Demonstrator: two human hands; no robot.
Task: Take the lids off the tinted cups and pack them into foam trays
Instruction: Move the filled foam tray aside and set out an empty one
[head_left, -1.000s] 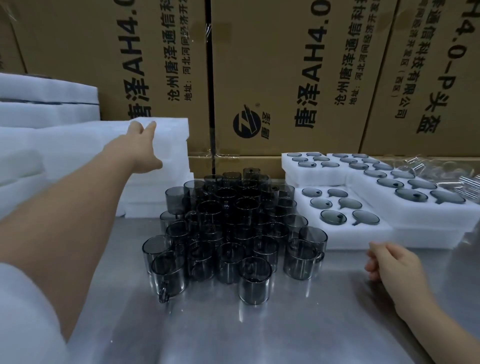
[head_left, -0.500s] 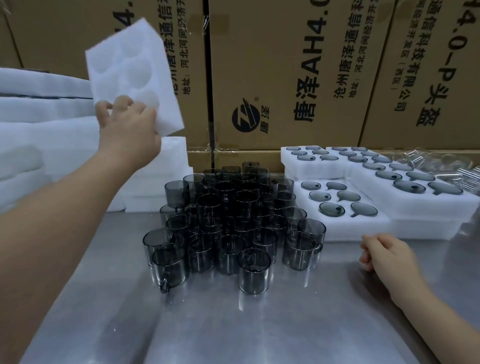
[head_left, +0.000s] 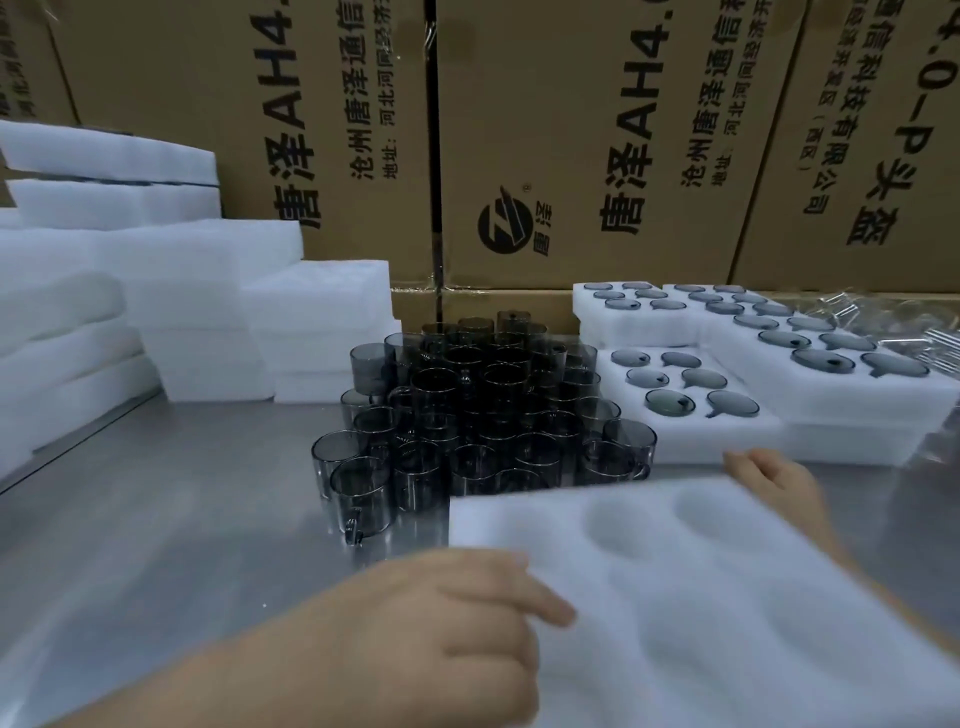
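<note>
Tray (head_left: 727, 597) at near right of desk (head_left: 156, 519), blurred, round pockets empty, resting or just above the surface, no telling which; far edge just before cluster of cups (head_left: 483, 415) at desk centre. Left hand (head_left: 415, 639) on tray's left edge, fingers (head_left: 540, 603) curled over the top in a grip; right hand (head_left: 779, 483) at far right corner, loosely bent, hold on tray impossible to tell. Packed trays (head_left: 675, 441) with tinted lids (head_left: 670, 402) in pockets right of cups, foam stacks (head_left: 208, 322) left, boxes (head_left: 571, 156) behind.
</note>
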